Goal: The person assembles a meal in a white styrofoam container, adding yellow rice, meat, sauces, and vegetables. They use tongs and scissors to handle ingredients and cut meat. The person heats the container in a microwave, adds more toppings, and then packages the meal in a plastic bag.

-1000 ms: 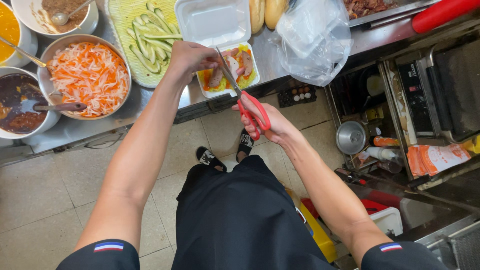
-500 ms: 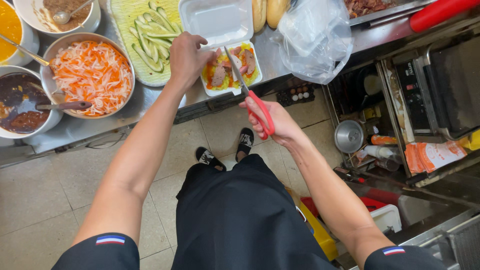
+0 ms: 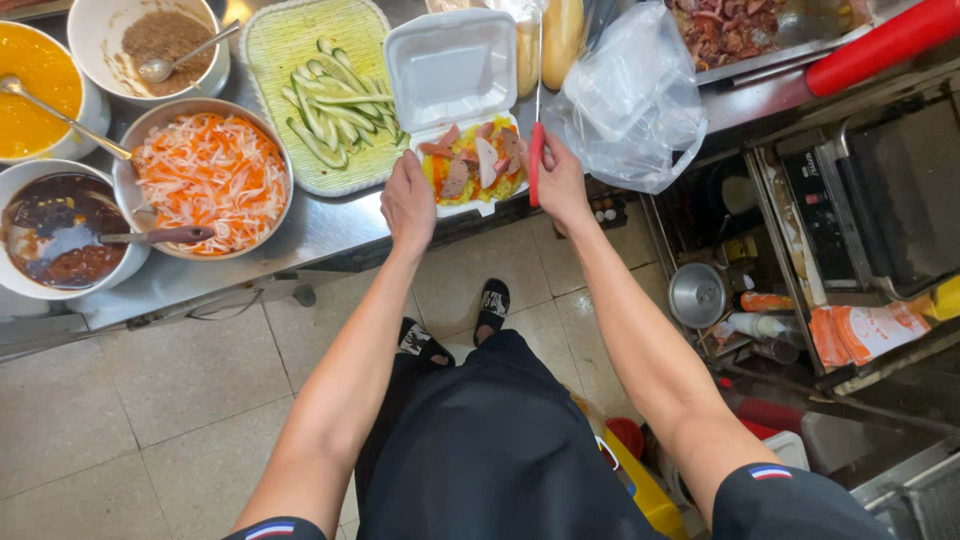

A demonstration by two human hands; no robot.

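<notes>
Right hand: so, the right hand (image 3: 562, 180) is clenched around the red handle of the scissors (image 3: 537, 150), blades pointing up and away across the counter, just beside the right edge of the food box.
Left hand: the left hand (image 3: 408, 203) is released, fingers loosely curled, holding nothing; its fingertips touch or nearly touch the near left corner of the box.
Food box: the white foam box (image 3: 452, 70) sits at the front edge of the steel counter (image 3: 310, 235), lid tilted open toward the back; sliced meat and yellow filling lie in its lower half.
Left of box: a green tray of cucumber strips (image 3: 285, 50) is just beside it; further left, a metal bowl of shredded carrot (image 3: 212, 175), a bowl of dark sauce (image 3: 55, 228) and 2 more bowls crowd that end.
Right of box: a clear plastic bag (image 3: 625, 95) lies near the scissors.
Open room: a narrow bare strip of counter between the carrot bowl and the box.
</notes>
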